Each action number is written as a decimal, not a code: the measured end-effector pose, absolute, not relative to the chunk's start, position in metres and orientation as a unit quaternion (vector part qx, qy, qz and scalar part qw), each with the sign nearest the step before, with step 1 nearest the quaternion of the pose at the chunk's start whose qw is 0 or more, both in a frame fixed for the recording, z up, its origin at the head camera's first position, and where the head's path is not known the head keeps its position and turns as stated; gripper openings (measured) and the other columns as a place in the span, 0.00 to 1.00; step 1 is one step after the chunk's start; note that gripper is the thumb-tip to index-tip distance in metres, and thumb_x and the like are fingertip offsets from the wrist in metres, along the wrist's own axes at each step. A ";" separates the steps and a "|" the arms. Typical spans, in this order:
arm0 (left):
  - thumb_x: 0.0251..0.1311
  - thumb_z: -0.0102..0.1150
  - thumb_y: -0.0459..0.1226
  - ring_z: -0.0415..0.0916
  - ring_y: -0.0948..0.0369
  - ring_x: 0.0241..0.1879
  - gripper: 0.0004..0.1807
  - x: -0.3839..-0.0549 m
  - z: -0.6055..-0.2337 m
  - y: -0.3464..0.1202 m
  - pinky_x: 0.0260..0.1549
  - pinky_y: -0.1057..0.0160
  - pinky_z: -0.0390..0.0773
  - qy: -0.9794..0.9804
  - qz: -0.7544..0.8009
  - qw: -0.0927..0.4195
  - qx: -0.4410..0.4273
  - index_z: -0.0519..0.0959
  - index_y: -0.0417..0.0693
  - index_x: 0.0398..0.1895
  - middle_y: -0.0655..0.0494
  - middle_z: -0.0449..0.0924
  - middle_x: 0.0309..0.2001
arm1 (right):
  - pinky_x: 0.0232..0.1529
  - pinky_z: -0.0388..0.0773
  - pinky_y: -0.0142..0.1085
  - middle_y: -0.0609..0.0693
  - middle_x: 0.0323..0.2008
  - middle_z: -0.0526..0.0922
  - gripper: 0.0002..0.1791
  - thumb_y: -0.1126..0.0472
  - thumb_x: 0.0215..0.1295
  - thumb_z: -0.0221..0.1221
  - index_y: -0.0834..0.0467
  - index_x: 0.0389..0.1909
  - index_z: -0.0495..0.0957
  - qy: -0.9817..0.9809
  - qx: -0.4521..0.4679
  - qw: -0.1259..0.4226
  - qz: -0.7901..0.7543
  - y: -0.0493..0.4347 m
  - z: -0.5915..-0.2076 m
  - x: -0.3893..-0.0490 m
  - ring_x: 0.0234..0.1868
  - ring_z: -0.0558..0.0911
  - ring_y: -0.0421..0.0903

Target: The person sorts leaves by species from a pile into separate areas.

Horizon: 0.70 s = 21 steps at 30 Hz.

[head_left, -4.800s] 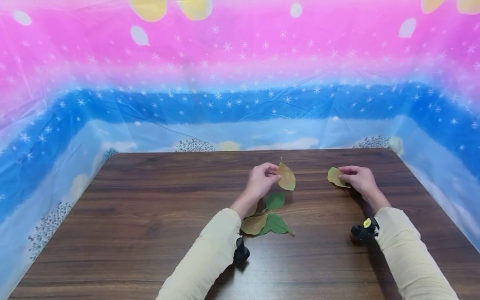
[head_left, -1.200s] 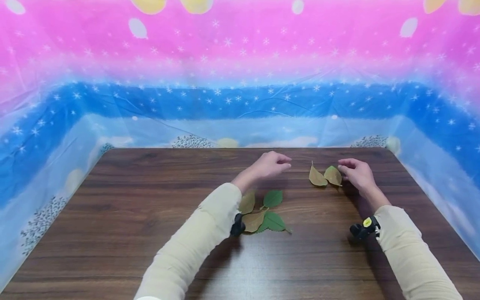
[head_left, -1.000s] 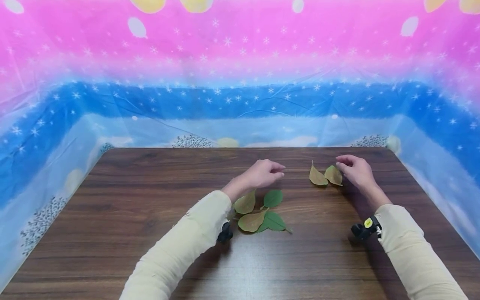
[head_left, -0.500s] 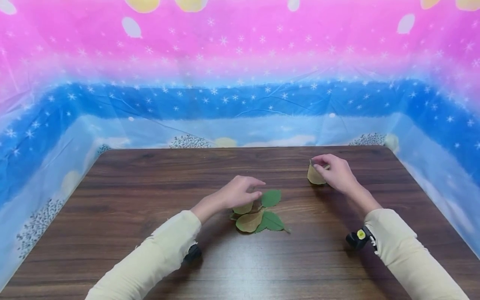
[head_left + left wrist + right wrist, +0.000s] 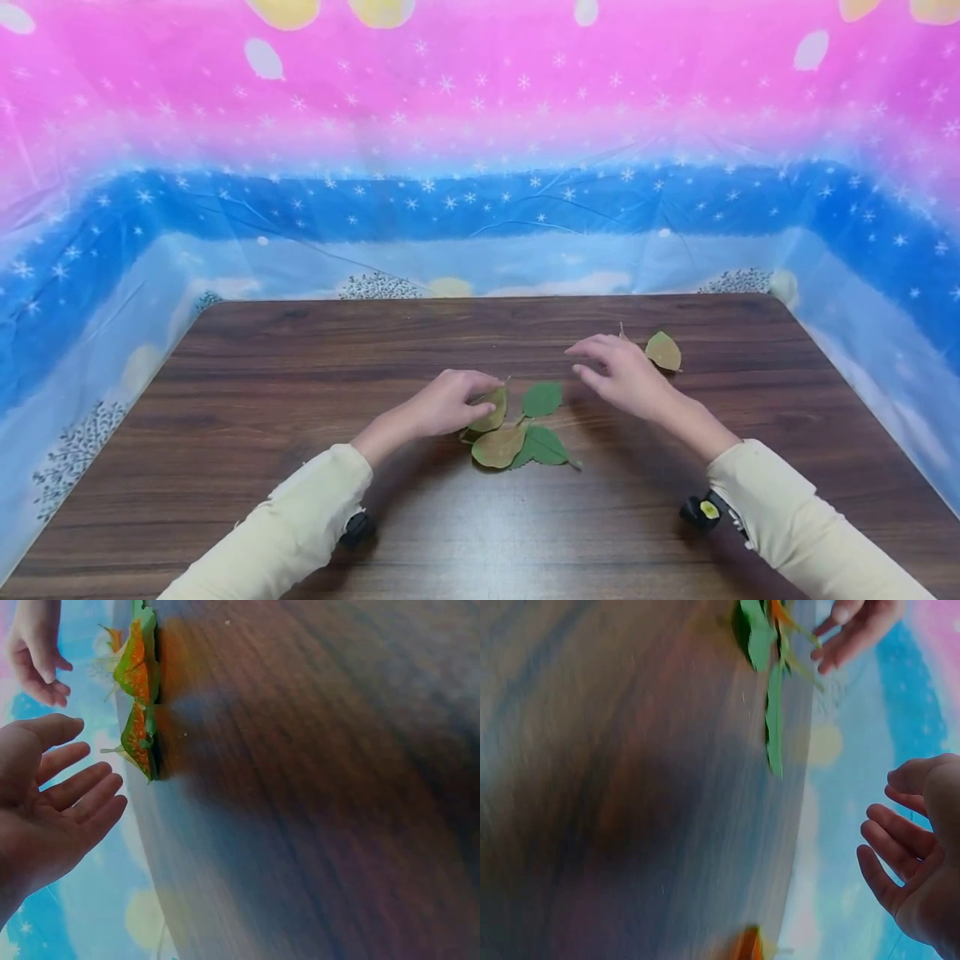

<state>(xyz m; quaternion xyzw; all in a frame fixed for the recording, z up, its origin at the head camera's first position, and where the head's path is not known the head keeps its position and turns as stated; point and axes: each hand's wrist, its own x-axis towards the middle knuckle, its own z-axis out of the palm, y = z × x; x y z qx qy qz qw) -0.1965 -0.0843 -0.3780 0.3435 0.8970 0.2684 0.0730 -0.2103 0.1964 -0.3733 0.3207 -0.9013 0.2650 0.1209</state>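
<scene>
In the head view my left hand (image 5: 446, 404) hovers with loosely bent fingers at a yellowish leaf (image 5: 492, 412), partly covering it. Beside that leaf lie a brownish leaf (image 5: 498, 447), a green leaf (image 5: 542, 398) and another green leaf (image 5: 549, 446) with a toothed edge. My right hand (image 5: 622, 375) is between this cluster and two leaves at the right, holding nothing. Of those two, the yellow-green leaf (image 5: 663, 351) shows fully; the other is mostly hidden behind the hand. Both wrist views show relaxed, parted fingers, the left hand's (image 5: 90, 776) and the right hand's (image 5: 896, 832) alike.
All the leaves lie on a dark wood-grain table (image 5: 300, 375). A pink and blue cloth (image 5: 480, 200) with snowflakes stands around its back and sides. Each wrist carries a small black camera, the left camera (image 5: 357, 529) and the right camera (image 5: 701, 512).
Earlier each hand pinched a yellowish leaf; these now lie side by side at the right. My left hand has come back to the cluster, and my right hand has moved left, off the pair.
</scene>
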 end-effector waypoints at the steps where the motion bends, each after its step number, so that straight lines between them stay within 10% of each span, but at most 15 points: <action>1: 0.65 0.58 0.32 0.72 0.49 0.59 0.20 -0.196 -0.379 -0.085 0.57 0.53 0.71 0.897 0.267 0.072 0.345 0.75 0.32 0.58 0.41 0.76 0.57 | 0.45 0.78 0.49 0.57 0.46 0.82 0.12 0.67 0.63 0.61 0.64 0.48 0.81 -0.899 0.329 0.119 0.263 0.193 -0.374 -0.208 0.47 0.81 0.55; 21: 0.64 0.57 0.28 0.73 0.47 0.57 0.17 -0.186 -0.393 -0.100 0.54 0.52 0.73 0.889 0.271 0.069 0.363 0.77 0.32 0.56 0.39 0.76 0.57 | 0.54 0.75 0.43 0.53 0.52 0.81 0.18 0.59 0.63 0.64 0.61 0.53 0.81 -0.835 0.519 0.126 0.131 0.143 -0.390 -0.159 0.54 0.79 0.48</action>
